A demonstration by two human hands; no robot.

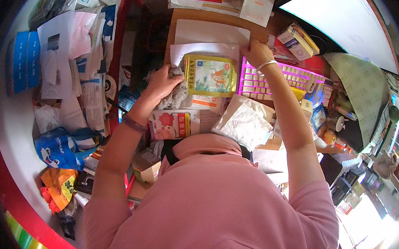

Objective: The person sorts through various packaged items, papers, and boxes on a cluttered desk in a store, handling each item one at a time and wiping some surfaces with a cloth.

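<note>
My left hand (161, 84) has its fingers around a grey fluffy cloth (176, 94), at the left edge of a yellow sachet (213, 75) with a tiger picture. Beyond that sachet lie white paper sheets (210, 31) on the wooden desk. My right hand (259, 53), with a bangle at its wrist, is at the far left corner of a pink-framed keyboard (264, 81). Its fingertips are in shadow by the sheets, and whether they grip anything is unclear. Nearer my body are a pink-and-white box (173, 124) and a crumpled white paper packet (244, 119).
A lit monitor (345, 20) stands far right, with a small carton (296, 45) before it. At right a checked cloth (360, 96) is draped over something. Papers and bags, including a blue bag (57, 148), crowd a red-edged white surface (17, 144) at left.
</note>
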